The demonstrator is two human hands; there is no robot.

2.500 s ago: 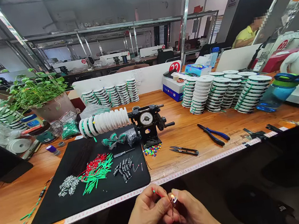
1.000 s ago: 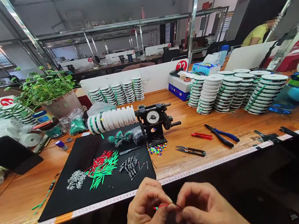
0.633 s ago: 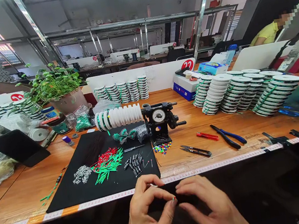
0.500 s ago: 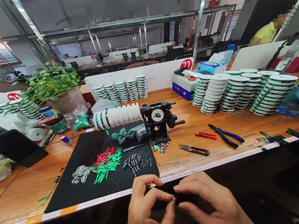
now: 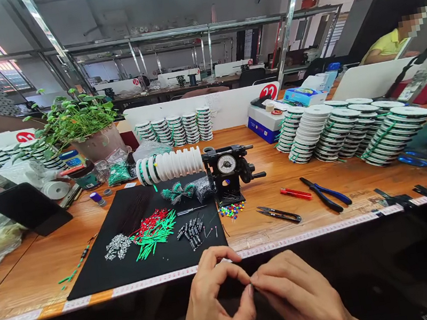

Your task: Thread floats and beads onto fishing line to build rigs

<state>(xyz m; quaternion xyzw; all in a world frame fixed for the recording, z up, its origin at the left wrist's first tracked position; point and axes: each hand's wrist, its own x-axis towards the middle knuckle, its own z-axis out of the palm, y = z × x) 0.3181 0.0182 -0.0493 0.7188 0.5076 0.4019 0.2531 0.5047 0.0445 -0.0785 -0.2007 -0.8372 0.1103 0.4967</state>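
My left hand (image 5: 215,303) is in front of the table edge, thumb and index finger pinched together on something too small to make out. My right hand (image 5: 304,289) meets it there, its fingertips closed at the same spot, and what they grip is hidden. Just beyond my hands lies a black mat (image 5: 106,279). On it are green tubes (image 5: 155,237), red pieces (image 5: 150,221), small silvery rings (image 5: 117,246), black cylindrical parts with leads (image 5: 190,234) and a bundle of green line (image 5: 178,191).
A hand-cranked winder (image 5: 227,171) carries white spools (image 5: 174,164). Nearby lie colored beads (image 5: 232,210), thread snips (image 5: 279,213), a red tool (image 5: 295,193) and blue-handled pliers (image 5: 326,193). Spool stacks (image 5: 339,132) stand at right, a potted plant (image 5: 93,144) at left. A person in yellow (image 5: 384,46) sits beyond.
My right hand has moved left and its fingers have closed against my left fingertips. The small green-and-red piece seen in the left pinch earlier is now covered. The view has shifted slightly.
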